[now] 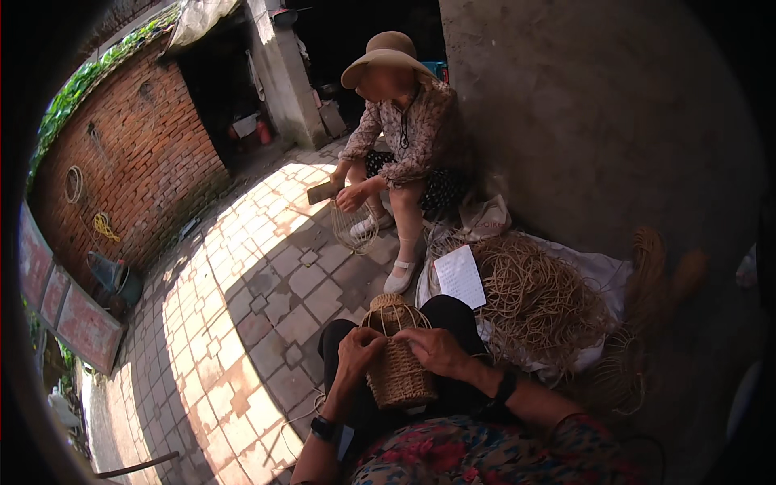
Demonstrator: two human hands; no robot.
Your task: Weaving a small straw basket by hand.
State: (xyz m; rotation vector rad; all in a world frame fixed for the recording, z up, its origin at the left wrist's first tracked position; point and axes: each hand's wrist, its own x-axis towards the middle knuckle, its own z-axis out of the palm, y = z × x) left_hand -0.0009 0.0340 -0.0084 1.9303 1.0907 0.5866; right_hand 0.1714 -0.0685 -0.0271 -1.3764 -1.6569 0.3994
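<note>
rough woven straw basket [398, 368]

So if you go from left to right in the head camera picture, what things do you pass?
Brick wall → left hand → woven basket → right hand → white paper sheet → pile of straw strands

woven basket [396, 368] on lap, between left hand [358, 349] and right hand [436, 349]. heap of strands [537, 303] right of grip, paper sheet [460, 276] at its near edge. seated person [404, 137] beyond grip; brick wall [129, 162] far left.
</note>
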